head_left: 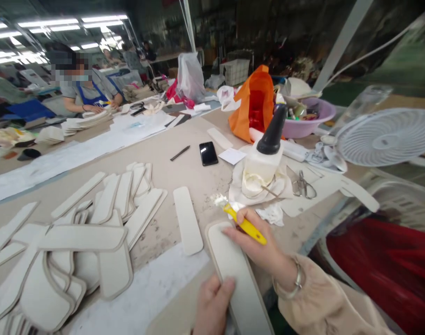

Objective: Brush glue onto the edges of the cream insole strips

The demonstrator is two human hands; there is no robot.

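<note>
Long pale panel at the near edge of the worktop is pinched by the left hand while the fingers of the right hand grip a yellow-handled brush, brushing seemingly in hand, the next stroke calling for steadiness.

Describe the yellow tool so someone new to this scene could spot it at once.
On the beige table, find the orange bag, then the white container with a black cone-shaped top, below it in view. Below that, the right hand holds the yellow tool. Its yellow handle and white-smeared tip set it apart from the pale panel.
</note>
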